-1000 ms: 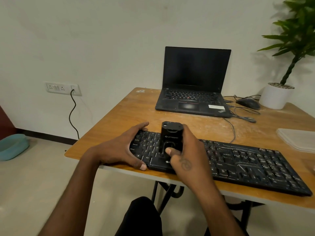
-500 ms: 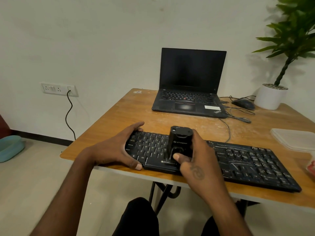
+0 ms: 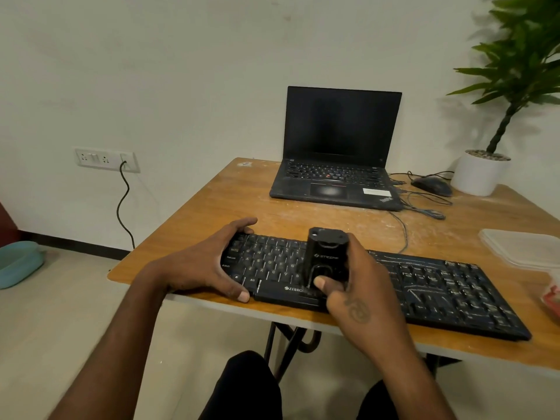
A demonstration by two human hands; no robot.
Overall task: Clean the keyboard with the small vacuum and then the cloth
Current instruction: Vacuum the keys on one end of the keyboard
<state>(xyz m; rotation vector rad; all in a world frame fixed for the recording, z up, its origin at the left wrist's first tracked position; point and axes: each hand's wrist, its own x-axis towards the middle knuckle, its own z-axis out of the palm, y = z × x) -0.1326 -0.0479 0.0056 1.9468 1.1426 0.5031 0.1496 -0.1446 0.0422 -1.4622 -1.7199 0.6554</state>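
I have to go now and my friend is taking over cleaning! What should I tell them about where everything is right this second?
Left hand: grips the left end of the keyboard, steadying it on the table.
Right hand: holds the small vacuum upright on the keys near the keyboard's middle, thumb on its front.
Done: the left keys look cleaner; I cannot tell how far the vacuuming went.
Left: the right half shows white dust, so vacuum there, then wipe with the cloth. No cloth is in view.
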